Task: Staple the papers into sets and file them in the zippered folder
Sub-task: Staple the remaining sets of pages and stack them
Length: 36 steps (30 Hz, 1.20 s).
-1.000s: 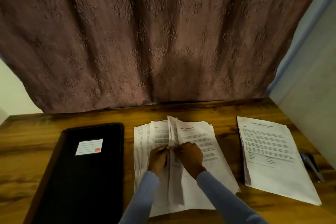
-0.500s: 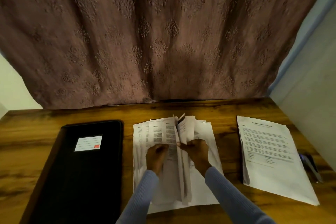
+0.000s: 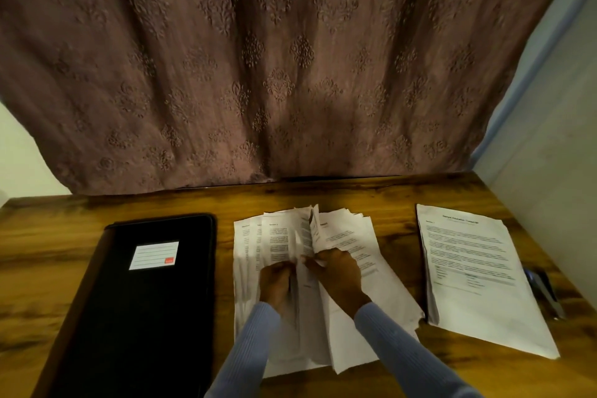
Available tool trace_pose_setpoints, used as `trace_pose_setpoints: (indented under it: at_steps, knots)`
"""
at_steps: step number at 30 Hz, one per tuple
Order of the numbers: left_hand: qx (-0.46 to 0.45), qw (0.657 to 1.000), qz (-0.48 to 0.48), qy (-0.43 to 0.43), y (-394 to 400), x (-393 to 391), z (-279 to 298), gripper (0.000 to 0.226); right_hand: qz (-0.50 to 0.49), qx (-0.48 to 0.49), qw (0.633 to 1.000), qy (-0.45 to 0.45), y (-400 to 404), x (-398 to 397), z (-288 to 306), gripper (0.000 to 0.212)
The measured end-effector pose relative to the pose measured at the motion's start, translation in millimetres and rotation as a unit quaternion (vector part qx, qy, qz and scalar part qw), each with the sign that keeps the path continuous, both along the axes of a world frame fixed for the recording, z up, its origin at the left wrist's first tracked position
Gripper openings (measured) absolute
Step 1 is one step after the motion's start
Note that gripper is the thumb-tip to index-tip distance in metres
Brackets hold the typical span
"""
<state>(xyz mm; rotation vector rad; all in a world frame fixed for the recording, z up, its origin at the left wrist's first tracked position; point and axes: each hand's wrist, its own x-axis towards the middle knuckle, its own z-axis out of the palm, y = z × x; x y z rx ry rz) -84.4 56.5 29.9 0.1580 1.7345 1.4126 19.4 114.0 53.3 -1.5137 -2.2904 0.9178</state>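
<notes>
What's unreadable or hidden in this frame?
- Head view: black zippered folder, near end cut off by the bottom edge; zipper too dark to see.
- Grey stapler, partly hidden behind the neat white paper stack.
- Fanned loose papers: print too small; fingertips of both hands buried among sheets.

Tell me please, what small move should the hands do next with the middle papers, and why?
Probably lift out the few sheets now pinched between the left hand and right hand and square them into one set. Both hands are parting the fanned middle pile, the stapler lies untouched beside the right stack, and the black folder looks closed.
</notes>
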Motion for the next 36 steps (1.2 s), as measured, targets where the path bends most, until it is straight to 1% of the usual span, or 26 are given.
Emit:
trace_pose_setpoints:
  at_steps: [1, 2, 4, 5, 6, 8, 9, 11, 13, 15, 16, 18, 21, 23, 26, 28, 31, 32, 34, 36]
  knots:
    - [0.01, 1.0, -0.005, -0.011, 0.5, 2.1, 0.9, 0.013, -0.016, -0.015, 1.0, 0.014, -1.8, -3.1, 0.3, 0.061]
    - [0.013, 1.0, -0.009, -0.021, 0.3, 4.7, 3.8, 0.013, -0.023, -0.019, 1.0, 0.007, -2.2, -5.9, 0.5, 0.056]
    - [0.013, 0.999, -0.004, -0.029, 1.6, 7.7, 5.2, 0.03, -0.023, -0.007, 0.999, -0.04, -1.0, -8.6, 0.4, 0.034]
    - [0.014, 1.0, 0.001, -0.027, 1.2, 8.6, 7.2, 0.035, -0.033, -0.008, 0.999, -0.043, 1.0, -8.5, -0.7, 0.028]
    - [0.018, 1.0, 0.007, -0.02, 1.0, 8.6, 8.2, 0.035, -0.049, -0.016, 0.998, -0.03, 2.8, -7.7, -1.0, 0.024]
    - [0.039, 0.999, 0.013, -0.006, -0.8, 8.3, 11.7, 0.026, -0.09, -0.042, 0.995, 0.033, 5.0, -4.4, -4.1, 0.023]
    - [0.042, 0.999, 0.01, 0.01, -1.6, 7.9, 10.5, 0.024, -0.107, -0.049, 0.99, 0.073, 4.4, -2.2, -3.5, 0.028]
    - [0.026, 0.999, -0.013, 0.044, -3.9, 7.6, 8.0, 0.036, -0.123, -0.059, 0.98, 0.146, 1.7, 1.5, -2.0, 0.041]
    - [0.016, 0.998, -0.028, 0.054, -5.4, 7.6, 6.0, 0.044, -0.143, -0.084, 0.961, 0.221, 0.1, 4.7, 1.0, 0.043]
    - [0.006, 0.999, -0.021, 0.045, -5.1, 4.6, 1.5, 0.03, -0.153, -0.101, 0.952, 0.246, 2.8, 7.4, 1.6, 0.038]
    - [0.0, 0.999, -0.018, 0.037, -4.9, 2.7, -0.6, 0.024, -0.156, -0.099, 0.955, 0.231, 4.9, 8.7, 1.4, 0.035]
    - [-0.006, 1.0, -0.015, 0.014, -5.3, 0.8, -0.1, 0.025, -0.155, -0.094, 0.964, 0.194, 6.7, 10.9, 1.4, 0.031]
    - [-0.012, 1.0, -0.003, -0.018, -5.3, 0.6, 1.1, 0.033, -0.129, -0.047, 0.978, 0.159, 5.1, 13.5, 2.6, 0.032]
    - [-0.013, 1.0, 0.0, -0.026, -4.8, 0.7, -1.9, 0.042, -0.104, -0.006, 0.984, 0.141, 3.5, 14.1, 3.4, 0.029]
    - [0.0, 0.999, 0.014, -0.052, -6.1, 3.0, -2.1, 0.054, -0.048, 0.032, 0.996, 0.069, 2.5, 11.8, 5.9, 0.021]
    - [0.022, 0.995, 0.012, -0.093, -7.1, 4.6, -0.8, 0.049, -0.011, 0.035, 0.998, 0.045, 1.4, 9.5, 5.5, 0.023]
    - [0.057, 0.989, -0.003, -0.136, -5.7, 4.6, -0.6, 0.035, -0.005, -0.002, 0.999, 0.054, -1.5, 4.4, 4.8, 0.03]
    - [0.061, 0.989, -0.008, -0.137, -4.2, 4.2, -1.1, 0.031, -0.007, -0.011, 0.998, 0.053, -0.9, 3.1, 3.1, 0.031]
    - [0.061, 0.989, -0.014, -0.132, -3.1, 3.6, -1.0, 0.028, -0.017, -0.017, 0.999, 0.036, 1.3, 3.6, 2.3, 0.026]
    - [0.058, 0.991, -0.016, -0.117, -3.9, 0.9, -0.5, 0.029, -0.048, -0.015, 0.998, 0.044, 3.1, 6.2, 3.5, 0.021]
